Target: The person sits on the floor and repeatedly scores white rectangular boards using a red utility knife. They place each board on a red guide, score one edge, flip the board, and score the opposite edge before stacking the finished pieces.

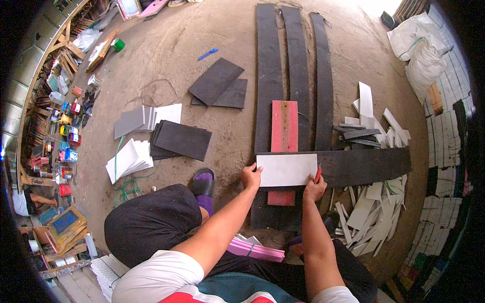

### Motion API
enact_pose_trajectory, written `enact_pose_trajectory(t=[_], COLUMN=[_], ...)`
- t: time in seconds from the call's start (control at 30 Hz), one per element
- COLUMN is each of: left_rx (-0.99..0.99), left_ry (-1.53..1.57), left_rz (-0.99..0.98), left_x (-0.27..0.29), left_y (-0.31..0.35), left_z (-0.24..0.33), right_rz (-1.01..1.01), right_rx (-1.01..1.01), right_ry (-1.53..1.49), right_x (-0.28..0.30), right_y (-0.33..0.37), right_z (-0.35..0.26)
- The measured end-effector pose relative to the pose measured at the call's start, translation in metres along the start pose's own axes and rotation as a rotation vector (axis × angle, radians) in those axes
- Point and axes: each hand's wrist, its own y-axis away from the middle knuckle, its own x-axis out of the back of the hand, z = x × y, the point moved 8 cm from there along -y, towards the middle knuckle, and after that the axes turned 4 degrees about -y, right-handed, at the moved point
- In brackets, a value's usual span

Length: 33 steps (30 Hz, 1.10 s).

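Observation:
A white rectangular sheet (286, 170) lies across a dark grey strip (364, 166). My left hand (251, 177) grips the sheet's left edge, thumb on top. At its lower right corner, my right hand (315, 189) is closed around a small red cutter knife (318, 174), and its fingers also touch the sheet. Under the strip runs a pink board (285, 123) with a worn brown middle, which lies on another long dark strip (269, 65).
Two more long dark strips (297, 60) stretch away on the dirt floor. White offcuts (371, 214) pile up at the right. Stacked dark sheets (184, 140), white sheets (129, 159) and a blue pen-like tool (207, 54) lie left. Paint cans (74, 139) line the far left.

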Motion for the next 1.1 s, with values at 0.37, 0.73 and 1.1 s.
enact_pose_trajectory(t=[0.37, 0.73, 1.1], left_rx=[0.131, 0.118, 0.196], left_ry=[0.143, 0.063, 0.043], left_rz=[-0.142, -0.223, -0.307], left_x=[0.006, 0.006, 0.096], left_y=[0.008, 0.001, -0.032], left_z=[0.018, 0.012, -0.005], right_rz=[-0.065, 0.055, -0.008], right_rx=[-0.115, -0.461, -0.083], right_ry=[0.069, 0.109, 0.054], right_x=[0.006, 0.035, 0.051], right_y=[-0.003, 0.014, 0.031], right_z=[0.002, -0.002, -0.029])
